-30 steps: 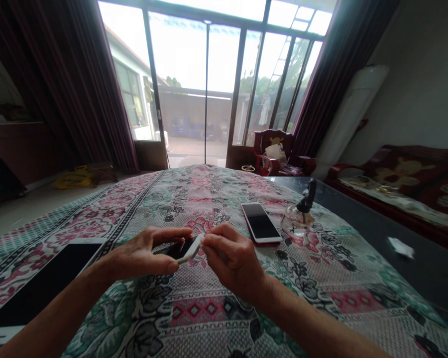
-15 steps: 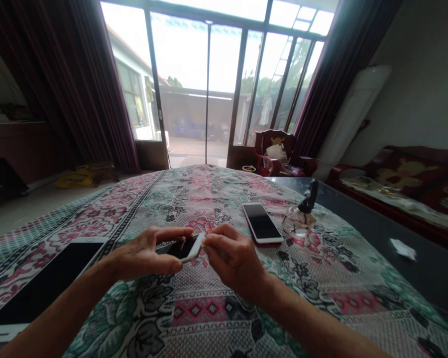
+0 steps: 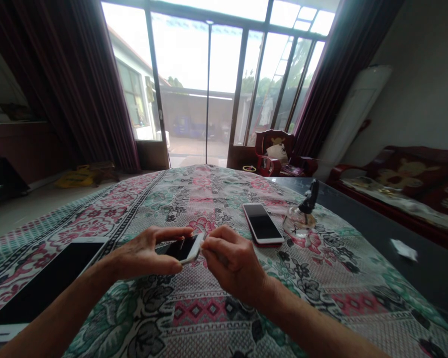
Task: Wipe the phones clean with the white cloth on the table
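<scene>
My left hand point(image 3: 153, 253) grips a white-edged phone point(image 3: 184, 248) by its long sides, its dark screen tilted up. At the phone's right end, the fingertips of my right hand point(image 3: 233, 258) are pinched together; whatever they hold is too small to make out. Behind my right hand a second white phone point(image 3: 263, 224) lies face up on the patterned cloth point(image 3: 205, 311). Beside that phone stands a clear spray bottle point(image 3: 299, 219) with a black nozzle. A large white tablet point(image 3: 47, 281) lies at the left, partly hidden by my left forearm.
A dark tabletop point(image 3: 362, 214) shows at the right, with a crumpled white paper point(image 3: 404, 249) on it. Beyond are a wooden chair point(image 3: 274, 149), a red sofa point(image 3: 406, 174), glass doors and dark curtains. A yellow bag point(image 3: 74, 177) lies on the floor at left.
The fingertips of my right hand have shifted very slightly at the end of the phone. My left hand keeps the same grip.
</scene>
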Demonstrator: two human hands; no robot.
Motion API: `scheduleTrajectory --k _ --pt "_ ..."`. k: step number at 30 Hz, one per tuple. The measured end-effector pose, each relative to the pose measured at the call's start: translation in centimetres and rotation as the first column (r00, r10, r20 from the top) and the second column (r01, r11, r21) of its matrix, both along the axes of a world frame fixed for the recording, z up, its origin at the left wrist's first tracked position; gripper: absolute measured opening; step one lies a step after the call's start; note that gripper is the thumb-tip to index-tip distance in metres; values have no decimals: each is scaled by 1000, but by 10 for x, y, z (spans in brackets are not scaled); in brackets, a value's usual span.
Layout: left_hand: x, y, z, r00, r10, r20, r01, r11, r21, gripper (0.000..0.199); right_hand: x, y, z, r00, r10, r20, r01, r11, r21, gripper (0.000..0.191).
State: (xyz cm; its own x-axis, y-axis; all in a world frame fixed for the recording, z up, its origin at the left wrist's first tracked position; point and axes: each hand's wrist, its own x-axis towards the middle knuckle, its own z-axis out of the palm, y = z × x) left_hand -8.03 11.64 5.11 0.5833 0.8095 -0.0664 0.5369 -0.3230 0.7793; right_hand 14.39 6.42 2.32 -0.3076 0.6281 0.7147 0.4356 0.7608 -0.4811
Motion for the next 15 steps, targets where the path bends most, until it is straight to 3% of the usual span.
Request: scheduleTrajectory --k 5,15 --pt "-1 0 0 999 -31 15 31 1000 -6 64 1 3 -3 998 -56 -8 56 998 -5 14" --pt "3 -5 6 1000 3 -19 -3 1000 4 64 -1 1 -3 998 -52 -23 52 999 -2 15"
